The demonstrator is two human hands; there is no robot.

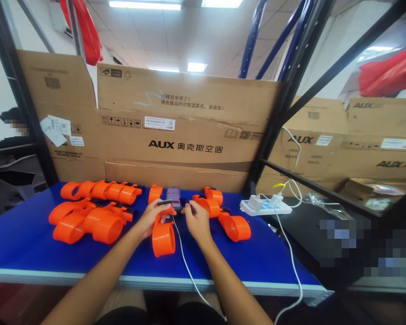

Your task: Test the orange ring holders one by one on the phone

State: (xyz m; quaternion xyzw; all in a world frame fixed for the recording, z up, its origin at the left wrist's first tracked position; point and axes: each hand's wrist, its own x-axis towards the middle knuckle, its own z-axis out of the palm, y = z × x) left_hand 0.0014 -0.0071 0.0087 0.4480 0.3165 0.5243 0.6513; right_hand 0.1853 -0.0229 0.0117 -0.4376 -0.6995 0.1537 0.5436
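Observation:
My left hand point(152, 216) is closed around the upper arm of an orange plastic ring-shaped holder point(164, 240), whose wide ring hangs below my fingers. A small black piece lies along its top, partly covered by my thumb. Close by on the right, my right hand point(196, 219) has its fingers pinched together; whatever they hold is too small to make out. A thin white cable point(184, 255) runs from beside the holder down over the table's front edge. Just behind my hands a phone point(173, 197) with a lit screen stands between them.
Several similar orange holders point(103, 225) lie in two rows on the left of the blue table point(20, 243). More holders point(236, 227) are on the right. A white power strip point(265, 206) with plugged-in chargers sits at the right edge. Cardboard panels point(186, 131) stand along the back.

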